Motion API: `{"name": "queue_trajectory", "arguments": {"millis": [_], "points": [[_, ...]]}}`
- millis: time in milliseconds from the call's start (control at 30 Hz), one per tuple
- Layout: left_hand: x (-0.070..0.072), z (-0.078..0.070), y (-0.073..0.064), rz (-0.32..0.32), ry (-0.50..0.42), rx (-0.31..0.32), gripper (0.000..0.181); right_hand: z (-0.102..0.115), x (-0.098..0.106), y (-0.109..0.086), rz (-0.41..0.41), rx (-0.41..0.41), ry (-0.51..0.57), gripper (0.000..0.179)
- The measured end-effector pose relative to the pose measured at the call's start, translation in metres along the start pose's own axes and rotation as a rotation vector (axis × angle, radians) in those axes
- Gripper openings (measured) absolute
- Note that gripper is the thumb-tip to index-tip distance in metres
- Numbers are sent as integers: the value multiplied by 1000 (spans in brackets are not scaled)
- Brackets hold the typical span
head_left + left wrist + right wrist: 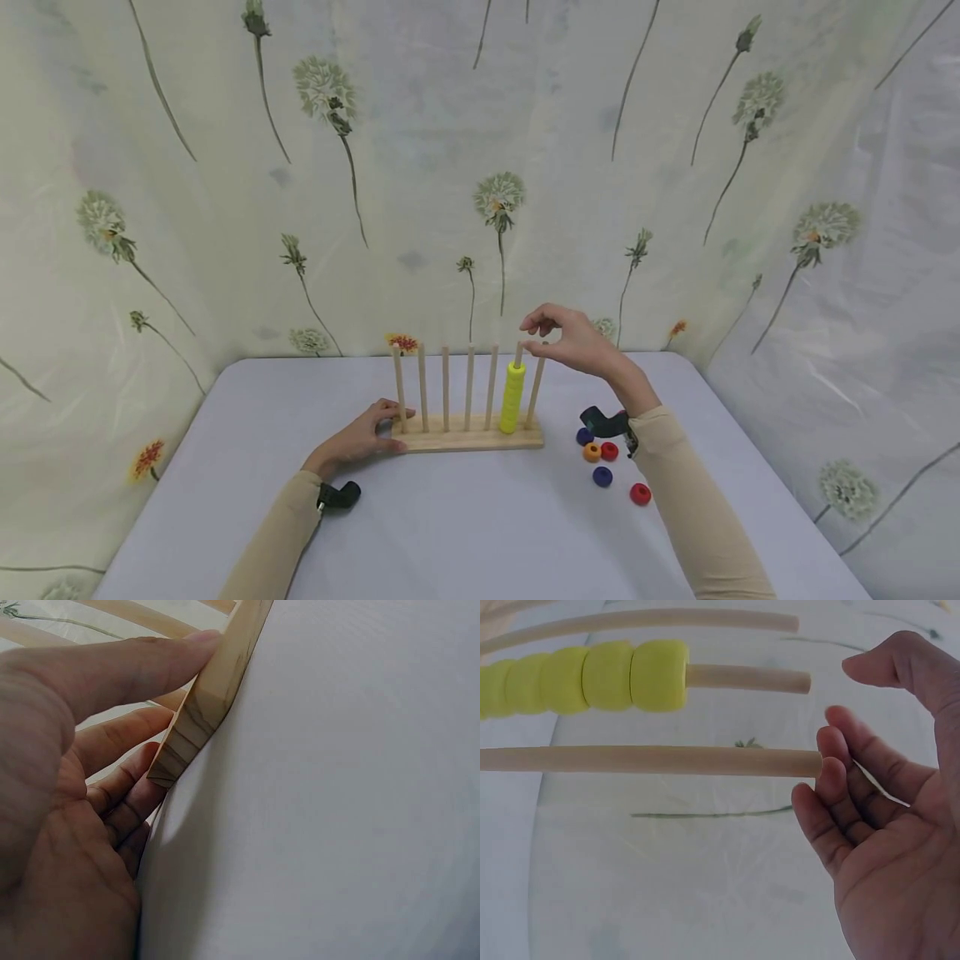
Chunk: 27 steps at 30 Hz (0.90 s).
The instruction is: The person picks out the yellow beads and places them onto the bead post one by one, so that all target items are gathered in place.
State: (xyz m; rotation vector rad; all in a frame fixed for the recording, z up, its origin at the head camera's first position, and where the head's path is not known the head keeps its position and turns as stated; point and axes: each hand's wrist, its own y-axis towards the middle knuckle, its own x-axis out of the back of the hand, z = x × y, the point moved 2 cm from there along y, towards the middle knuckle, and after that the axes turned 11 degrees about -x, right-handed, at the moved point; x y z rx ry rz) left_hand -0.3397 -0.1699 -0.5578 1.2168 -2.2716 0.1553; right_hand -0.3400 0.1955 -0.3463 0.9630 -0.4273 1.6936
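A light wooden base [474, 442] with several upright pegs stands on the table. One peg, second from the right, carries a stack of yellow beads [512, 400], and its bare tip shows above the top bead. My left hand [363, 435] grips the left end of the base, thumb at the front edge and fingers behind. In the left wrist view the thumb [150, 664] presses on the wood. My right hand [576, 342] is by the peg tops, thumb and fingers apart with nothing between them. In the right wrist view its fingertips [831, 771] are right at the end peg's tip [810, 763].
Right of the base lie several loose beads: a red bead [641, 494], a blue bead [602, 477], an orange bead [592, 452], another red bead [610, 451] and a blue bead [584, 436], close to the right forearm. A flower-patterned curtain [420, 208] hangs behind the table.
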Motion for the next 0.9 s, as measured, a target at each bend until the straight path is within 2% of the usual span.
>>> {"name": "queue_trajectory", "arguments": {"millis": [233,467,700,833,900], "points": [[0,-1,-1,1,-5,12,61,-7,4,-8,-21,-29,22,28],[0,1,-1,2,-5,11,60,-26,3,-21,-26,-68,70,28],[-1,-1,-2,7,9,-11,59,-48,1,-42,-91,-167,95,30],[0,-1,-1,13,5,1,59,-61,-5,-54,-138,-226,61,25],[1,-1,-1,32,31,1,60,-65,-7,-58,-164,-249,41,27]]}}
